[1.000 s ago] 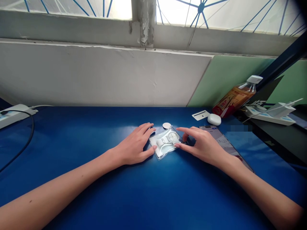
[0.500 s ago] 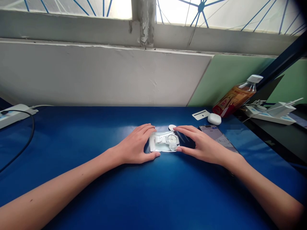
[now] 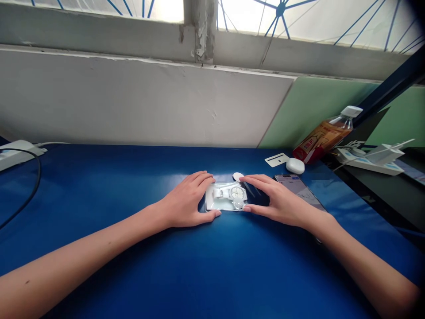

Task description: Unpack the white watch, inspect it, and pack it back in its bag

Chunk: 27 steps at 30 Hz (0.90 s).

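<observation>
A clear plastic pack [image 3: 217,204] lies flat on the blue table. Inside it I see a white wristwatch [image 3: 237,193] with a round dial, and a clear round piece shows near its lower right corner. My left hand [image 3: 187,199] rests around the pack's left end, fingers by the far edge and thumb by the near edge. At the other end is my right hand [image 3: 282,199], its thumb by the near corner and its fingertips at a small white disc [image 3: 237,176]. Both hands have thumb and fingers spread apart. Firm gripping is not visible.
Beside my right hand lies a phone [image 3: 299,188]. Behind it are a white earbud case [image 3: 295,165], a white card [image 3: 276,159] and a leaning drink bottle [image 3: 323,137]. Power strips stand at the left [image 3: 18,153] and right [image 3: 372,161]. A black cable [image 3: 35,190] hangs at left.
The view has shifted slightly. My hands, the pack and the disc keep the same positions relative to one another.
</observation>
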{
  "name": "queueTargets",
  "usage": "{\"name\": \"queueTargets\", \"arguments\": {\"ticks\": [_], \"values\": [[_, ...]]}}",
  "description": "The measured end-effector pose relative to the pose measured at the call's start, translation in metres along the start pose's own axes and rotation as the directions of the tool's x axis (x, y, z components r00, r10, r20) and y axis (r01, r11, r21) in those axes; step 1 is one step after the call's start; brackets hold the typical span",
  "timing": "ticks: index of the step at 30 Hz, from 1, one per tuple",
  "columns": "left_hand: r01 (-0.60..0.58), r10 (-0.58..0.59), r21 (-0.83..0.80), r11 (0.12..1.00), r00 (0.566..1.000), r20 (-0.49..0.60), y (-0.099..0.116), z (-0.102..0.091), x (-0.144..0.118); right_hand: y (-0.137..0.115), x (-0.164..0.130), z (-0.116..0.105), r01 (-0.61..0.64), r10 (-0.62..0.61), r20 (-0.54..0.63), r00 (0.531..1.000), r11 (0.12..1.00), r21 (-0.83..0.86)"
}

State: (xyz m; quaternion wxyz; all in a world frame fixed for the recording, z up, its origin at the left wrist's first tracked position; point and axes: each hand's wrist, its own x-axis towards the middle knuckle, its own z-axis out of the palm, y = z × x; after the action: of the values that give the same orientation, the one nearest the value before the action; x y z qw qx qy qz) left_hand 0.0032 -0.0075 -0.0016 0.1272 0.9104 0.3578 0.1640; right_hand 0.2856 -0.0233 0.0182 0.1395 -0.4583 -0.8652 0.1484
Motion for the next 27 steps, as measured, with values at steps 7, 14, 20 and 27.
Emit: {"name": "queueTargets", "arguments": {"ticks": [7, 14, 20, 27], "values": [[0.021, -0.022, 0.020, 1.000, 1.000, 0.004, 0.001, -0.004, -0.005, 0.000, 0.000, 0.003, -0.010, 0.010, 0.001, 1.000, 1.000, 0.016], [0.080, -0.080, -0.003, 0.997, 0.996, 0.044, -0.007, -0.011, -0.010, -0.004, 0.000, 0.002, 0.001, 0.000, 0.028, 1.000, 1.000, -0.017], [0.074, -0.074, -0.032, 0.997, 0.997, 0.004, -0.009, -0.009, -0.012, -0.004, -0.001, -0.006, -0.010, 0.015, 0.094, 0.995, 0.998, -0.059], [0.049, -0.049, -0.014, 0.999, 0.998, -0.049, -0.007, -0.010, -0.013, -0.002, 0.000, -0.006, 0.005, 0.003, 0.111, 0.994, 0.997, -0.074]]}}
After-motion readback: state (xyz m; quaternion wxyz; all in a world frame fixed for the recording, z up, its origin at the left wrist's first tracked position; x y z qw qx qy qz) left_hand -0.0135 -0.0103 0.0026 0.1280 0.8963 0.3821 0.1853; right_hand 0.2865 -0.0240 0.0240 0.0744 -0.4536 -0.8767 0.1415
